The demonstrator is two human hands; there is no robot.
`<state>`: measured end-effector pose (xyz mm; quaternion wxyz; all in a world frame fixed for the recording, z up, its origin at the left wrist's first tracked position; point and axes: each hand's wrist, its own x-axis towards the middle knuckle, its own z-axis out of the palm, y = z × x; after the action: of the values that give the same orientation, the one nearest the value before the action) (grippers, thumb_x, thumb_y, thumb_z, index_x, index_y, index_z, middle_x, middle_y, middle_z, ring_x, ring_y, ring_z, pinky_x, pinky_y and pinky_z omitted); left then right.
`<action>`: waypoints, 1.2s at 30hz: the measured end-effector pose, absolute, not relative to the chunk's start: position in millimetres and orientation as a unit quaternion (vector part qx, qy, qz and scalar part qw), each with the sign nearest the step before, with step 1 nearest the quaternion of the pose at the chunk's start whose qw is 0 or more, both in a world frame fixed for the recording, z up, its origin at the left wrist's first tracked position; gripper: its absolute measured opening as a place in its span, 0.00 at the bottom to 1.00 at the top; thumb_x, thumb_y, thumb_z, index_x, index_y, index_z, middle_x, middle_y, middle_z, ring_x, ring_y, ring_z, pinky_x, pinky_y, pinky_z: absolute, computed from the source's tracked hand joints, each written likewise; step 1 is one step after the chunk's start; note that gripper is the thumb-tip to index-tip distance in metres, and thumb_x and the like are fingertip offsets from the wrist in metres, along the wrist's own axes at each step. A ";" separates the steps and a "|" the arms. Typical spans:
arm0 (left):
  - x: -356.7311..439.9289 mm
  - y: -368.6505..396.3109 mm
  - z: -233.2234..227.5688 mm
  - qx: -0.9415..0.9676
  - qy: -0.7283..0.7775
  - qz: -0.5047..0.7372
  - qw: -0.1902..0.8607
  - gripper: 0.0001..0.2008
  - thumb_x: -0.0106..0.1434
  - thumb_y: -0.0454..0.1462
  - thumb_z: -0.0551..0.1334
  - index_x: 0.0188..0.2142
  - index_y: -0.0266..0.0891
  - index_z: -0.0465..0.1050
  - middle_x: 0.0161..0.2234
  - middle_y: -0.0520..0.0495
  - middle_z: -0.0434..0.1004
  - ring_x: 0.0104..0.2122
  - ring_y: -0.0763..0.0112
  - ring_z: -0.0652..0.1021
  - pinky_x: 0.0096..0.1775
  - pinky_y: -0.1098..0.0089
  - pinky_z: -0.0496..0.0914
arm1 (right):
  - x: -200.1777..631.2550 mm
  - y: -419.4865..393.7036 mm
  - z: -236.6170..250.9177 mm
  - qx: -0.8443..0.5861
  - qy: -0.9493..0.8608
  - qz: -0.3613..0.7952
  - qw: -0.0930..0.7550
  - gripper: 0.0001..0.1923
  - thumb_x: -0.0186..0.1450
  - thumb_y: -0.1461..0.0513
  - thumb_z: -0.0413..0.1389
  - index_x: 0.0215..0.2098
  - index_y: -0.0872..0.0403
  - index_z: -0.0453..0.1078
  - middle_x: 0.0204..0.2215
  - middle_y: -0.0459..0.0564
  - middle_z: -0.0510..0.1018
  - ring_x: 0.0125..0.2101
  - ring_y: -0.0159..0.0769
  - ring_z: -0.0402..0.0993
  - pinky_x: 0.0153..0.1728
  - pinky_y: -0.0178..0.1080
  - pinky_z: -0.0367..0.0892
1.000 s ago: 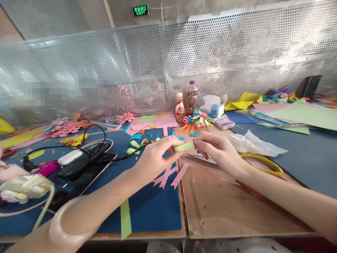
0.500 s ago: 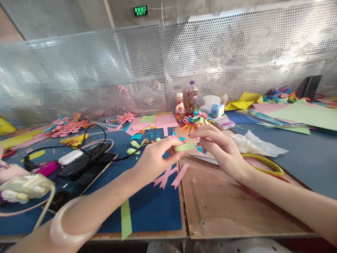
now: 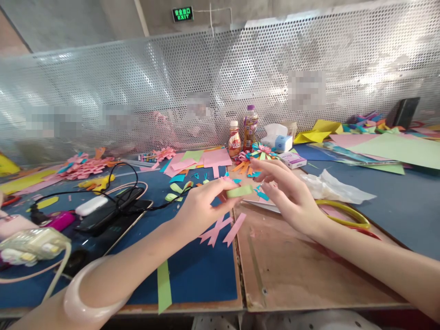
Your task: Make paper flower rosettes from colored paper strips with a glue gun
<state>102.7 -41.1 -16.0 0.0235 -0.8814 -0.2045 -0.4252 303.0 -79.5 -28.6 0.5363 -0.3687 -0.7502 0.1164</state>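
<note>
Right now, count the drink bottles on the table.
2. The shorter bottle with the white cap and the taller bottle with the purple cap stand side by side near the mesh screen. Others may hide behind clutter.

The light green paper strip [image 3: 239, 191] is pinched between my left thumb and fingers at its left end, so it sticks out level to the right, above the seam where the blue mat meets the bare wooden board. It is 1 short, narrow band of plain pale green (folded or doubled, I cannot tell which), flat-faced toward me, with its free right end squared off. My left hand [image 3: 201, 208] grips it from below and behind; my right hand [image 3: 288, 197] is spread with the fingers apart just beside that free end, not touching it.
</note>
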 end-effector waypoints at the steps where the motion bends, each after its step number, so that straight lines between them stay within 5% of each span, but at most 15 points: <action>1: 102.6 -40.9 -16.2 -0.881 -0.205 -0.425 0.025 0.05 0.59 0.34 0.62 0.36 0.38 0.70 0.31 0.52 0.77 0.26 0.78 0.76 0.31 0.78 0.71 | 303.0 -79.3 -28.4 -0.364 -0.758 0.110 0.530 0.16 0.66 0.63 0.48 0.50 0.46 0.68 0.47 0.49 0.68 0.45 0.36 0.66 0.46 0.42 0.63; 3: 102.5 -40.7 -16.5 -0.881 -0.208 -0.423 0.029 0.05 0.60 0.34 0.61 0.37 0.38 0.70 0.31 0.52 0.77 0.27 0.78 0.76 0.32 0.77 0.71 | 303.0 -79.0 -28.4 -0.357 -0.771 0.103 0.517 0.13 0.66 0.63 0.48 0.43 0.47 0.72 0.46 0.48 0.69 0.48 0.37 0.65 0.48 0.42 0.62; 9: 102.0 -41.1 -15.8 -0.881 -0.217 -0.421 0.019 0.05 0.59 0.33 0.62 0.37 0.38 0.71 0.32 0.52 0.77 0.27 0.79 0.75 0.33 0.77 0.70 | 301.4 -78.3 -30.7 -0.381 -0.766 0.102 0.507 0.20 0.63 0.64 0.51 0.53 0.48 0.62 0.47 0.51 0.66 0.42 0.37 0.66 0.44 0.43 0.65; 36: 101.2 -41.8 -14.8 -0.884 -0.219 -0.413 0.024 0.05 0.60 0.34 0.61 0.38 0.37 0.70 0.34 0.50 0.78 0.28 0.78 0.75 0.32 0.77 0.70 | 302.2 -71.6 -30.9 -0.378 -0.781 0.041 0.496 0.10 0.61 0.61 0.57 0.42 0.47 0.68 0.43 0.50 0.66 0.48 0.41 0.64 0.50 0.48 0.62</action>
<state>101.2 -41.8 -14.8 0.0238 -0.8838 -0.2188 -0.4130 302.2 -71.6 -30.9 0.4960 -0.3779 -0.7806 0.0412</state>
